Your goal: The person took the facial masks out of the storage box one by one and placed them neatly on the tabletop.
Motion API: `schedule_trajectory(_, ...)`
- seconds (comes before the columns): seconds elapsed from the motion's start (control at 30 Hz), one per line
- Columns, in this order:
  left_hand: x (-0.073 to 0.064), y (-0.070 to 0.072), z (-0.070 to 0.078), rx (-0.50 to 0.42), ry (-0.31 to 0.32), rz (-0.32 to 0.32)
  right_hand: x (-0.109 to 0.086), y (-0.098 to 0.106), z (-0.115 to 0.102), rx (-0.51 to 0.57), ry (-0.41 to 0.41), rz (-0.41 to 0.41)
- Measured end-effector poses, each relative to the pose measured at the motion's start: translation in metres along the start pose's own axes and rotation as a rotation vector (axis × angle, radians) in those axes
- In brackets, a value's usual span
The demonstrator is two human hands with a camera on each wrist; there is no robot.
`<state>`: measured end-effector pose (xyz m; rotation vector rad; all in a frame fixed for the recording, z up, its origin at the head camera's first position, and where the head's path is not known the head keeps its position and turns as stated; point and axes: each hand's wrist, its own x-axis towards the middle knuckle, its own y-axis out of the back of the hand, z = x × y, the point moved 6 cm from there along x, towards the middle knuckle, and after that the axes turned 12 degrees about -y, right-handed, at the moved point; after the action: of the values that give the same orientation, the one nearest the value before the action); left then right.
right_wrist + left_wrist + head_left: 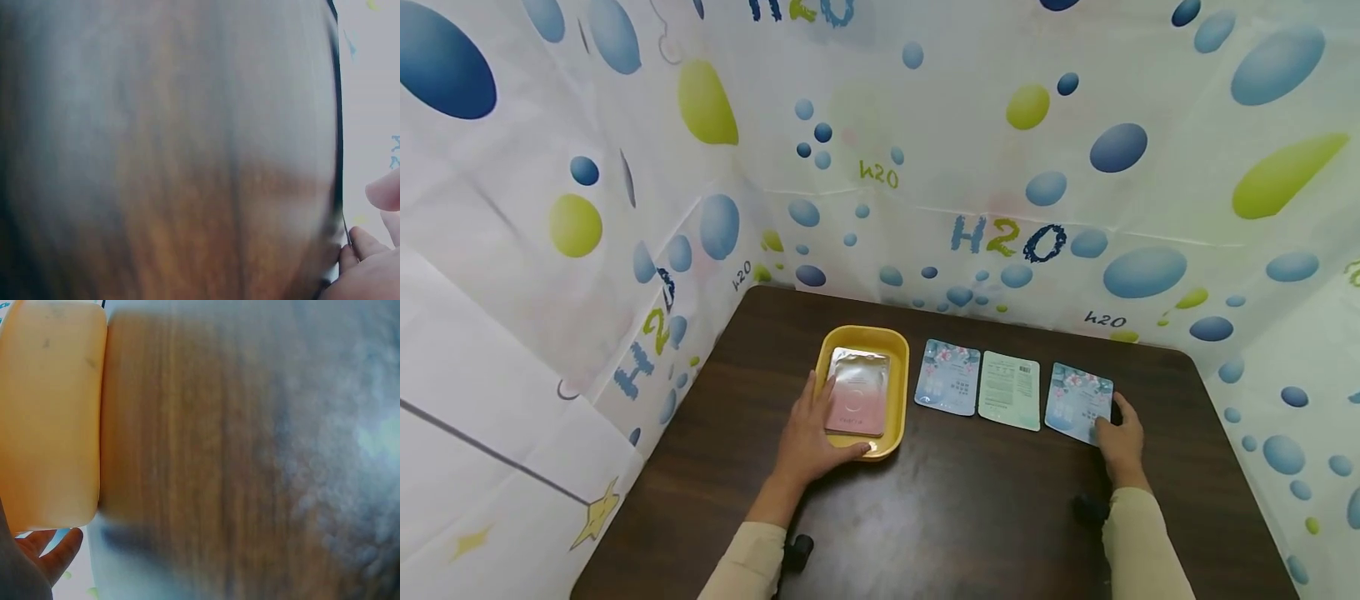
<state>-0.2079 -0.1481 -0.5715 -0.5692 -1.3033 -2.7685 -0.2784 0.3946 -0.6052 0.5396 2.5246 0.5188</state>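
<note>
My left hand (pixel 811 437) is at the near-left corner of a yellow tray (pixel 898 400), fingers spread over its left rim and thumb at the front rim. Inside the tray lies a pink and silver sheet mask packet (pixel 857 396). In the left wrist view, fingers (pixel 62 553) show beside the tray's outer wall (pixel 53 419). My right hand (pixel 1123 437) pinches the right edge of a blue floral sheet mask packet (pixel 1075 400) at the row's right end. The right wrist view shows its thumb (pixel 384 190) and fingertips, but not the packet clearly.
Left of the held packet lie a pale green packet (pixel 1009 390) with printed text and another blue floral packet (pixel 947 377), side by side. They rest on a dark brown wooden table (pixel 970 508). A white sheet with coloured dots (pixel 925 208) hangs behind and around it.
</note>
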Motion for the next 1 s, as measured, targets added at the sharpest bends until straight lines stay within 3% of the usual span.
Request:
schedule_trajectory(0.23,0.001,-0.002,-0.002,-0.005,0.005,-0.016,-0.010,0.008,-0.013,0.053,0.015,0.098)
schedule_trajectory(0.43,0.001,-0.002,-0.004,0.005,-0.001,-0.005,-0.018,0.005,-0.037,0.198,-0.017,0.123)
schedule_trajectory(0.67,0.000,-0.001,-0.003,0.004,-0.011,-0.002,-0.027,0.003,-0.063,0.335,0.010,0.117)
schedule_trajectory(1.0,0.001,0.002,0.000,0.013,-0.013,-0.004,-0.047,-0.011,-0.097,0.410,0.085,0.055)
